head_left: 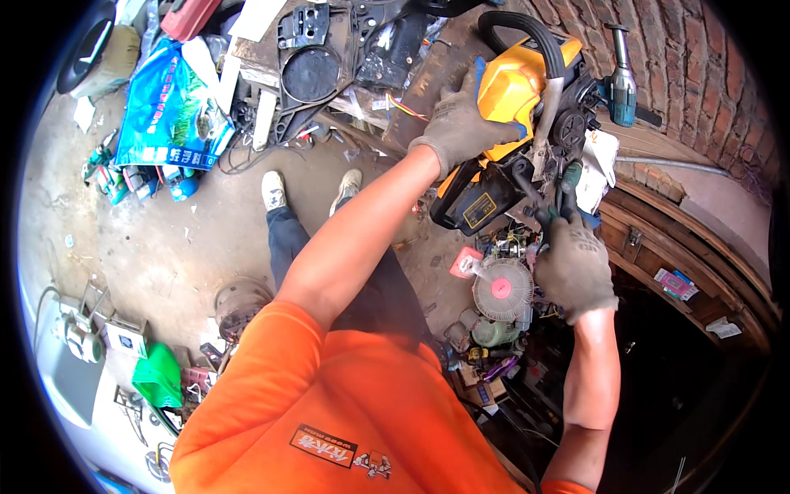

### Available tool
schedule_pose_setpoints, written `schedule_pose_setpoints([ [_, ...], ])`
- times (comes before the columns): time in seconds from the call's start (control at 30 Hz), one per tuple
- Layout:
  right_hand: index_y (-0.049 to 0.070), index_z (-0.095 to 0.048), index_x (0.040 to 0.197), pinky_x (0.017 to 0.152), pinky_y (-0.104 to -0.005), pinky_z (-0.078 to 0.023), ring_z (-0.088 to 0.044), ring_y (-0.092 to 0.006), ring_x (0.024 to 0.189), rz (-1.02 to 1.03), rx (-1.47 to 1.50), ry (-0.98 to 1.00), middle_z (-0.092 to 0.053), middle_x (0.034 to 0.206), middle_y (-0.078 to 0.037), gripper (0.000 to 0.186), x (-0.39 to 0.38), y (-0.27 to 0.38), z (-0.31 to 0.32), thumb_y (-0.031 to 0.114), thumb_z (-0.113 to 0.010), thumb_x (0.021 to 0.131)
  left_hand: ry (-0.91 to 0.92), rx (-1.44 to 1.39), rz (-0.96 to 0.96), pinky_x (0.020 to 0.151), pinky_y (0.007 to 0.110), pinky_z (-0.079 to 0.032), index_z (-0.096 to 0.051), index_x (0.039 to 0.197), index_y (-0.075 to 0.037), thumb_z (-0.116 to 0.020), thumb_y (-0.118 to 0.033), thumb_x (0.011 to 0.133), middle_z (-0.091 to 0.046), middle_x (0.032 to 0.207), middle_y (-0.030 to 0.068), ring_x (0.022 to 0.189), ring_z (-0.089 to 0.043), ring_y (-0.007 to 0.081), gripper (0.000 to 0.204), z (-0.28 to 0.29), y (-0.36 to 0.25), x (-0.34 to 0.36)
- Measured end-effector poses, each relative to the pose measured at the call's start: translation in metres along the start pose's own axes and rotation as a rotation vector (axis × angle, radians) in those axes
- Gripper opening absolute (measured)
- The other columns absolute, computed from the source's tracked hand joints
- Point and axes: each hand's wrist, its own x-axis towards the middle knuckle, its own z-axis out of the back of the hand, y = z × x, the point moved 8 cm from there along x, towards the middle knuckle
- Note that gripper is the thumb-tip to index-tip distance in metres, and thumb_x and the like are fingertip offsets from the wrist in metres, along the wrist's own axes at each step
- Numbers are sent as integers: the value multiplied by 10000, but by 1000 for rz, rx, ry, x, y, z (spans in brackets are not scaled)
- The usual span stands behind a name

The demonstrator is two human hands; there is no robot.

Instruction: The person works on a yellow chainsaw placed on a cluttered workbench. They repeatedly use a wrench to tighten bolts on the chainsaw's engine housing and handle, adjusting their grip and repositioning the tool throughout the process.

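A yellow and black chainsaw (514, 90) rests tilted on the workbench (411, 103), with its black loop handle on the far side. My gloved left hand (465, 123) grips the yellow housing, thumb and fingers spread around it. Below the machine's right side, my gloved right hand (573, 263) is closed around something dark beside the black lower parts. The glove hides most of what it holds. Just beyond its fingers shows a dark green handle-like piece (570, 177); whether it is in my grasp is unclear.
A teal power driver (622, 99) lies by the brick wall (687, 78). Black machine housings (311, 74) crowd the bench's left end. On the floor are a blue printed bag (169, 107) and a green bin (158, 376). A round wire-guarded fan (504, 288) sits below the chainsaw.
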Motion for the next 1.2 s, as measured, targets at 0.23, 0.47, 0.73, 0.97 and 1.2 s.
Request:
schedule_pose_setpoints([
  [0.23,-37,-630,1261,946,-438,-502,-648,-395,1076,-368,699,144,-691,1167,-206,453,-51,-51,-34,99,-560,834,-22,90,-2,1125,455,-416,-161,1602,-8,-886,-495,680,-454,1436,375,1365,-455,485,1270,0,0,-16],
  [0.47,-29,-659,1203,851,-361,-514,-662,-275,890,-318,967,-187,-670,980,-145,402,-53,-62,-51,45,-535,828,-128,57,11,1117,455,-441,-31,1598,-2,-955,-366,614,-284,1531,335,1369,-439,481,1398,-11,0,-57],
  [0.73,1,-665,1237,807,-258,-504,-640,-103,897,-388,1525,-189,-718,1081,-54,374,-46,-94,-124,12,-539,885,-198,-4,30,1099,401,-454,-63,1577,55,-950,-236,625,-395,1482,271,1323,-506,389,1333,-27,1,-57],
  [0.97,-1,-680,1178,717,-270,-543,-648,-109,828,-584,1935,-186,-716,997,-44,297,-67,-142,-262,62,-600,899,-96,-68,-133,970,350,-538,-205,1535,15,-889,-79,745,-536,1332,153,1189,-571,222,1049,-21,-5,-53],
  [1.2,8,-685,1117,770,-356,-513,-653,-230,844,-615,1213,-430,-676,929,-129,278,-44,-256,-365,177,-655,898,-270,284,-51,741,281,-563,-302,1530,15,-857,-193,825,-607,1266,133,933,-655,146,921,-14,-25,-70],
])
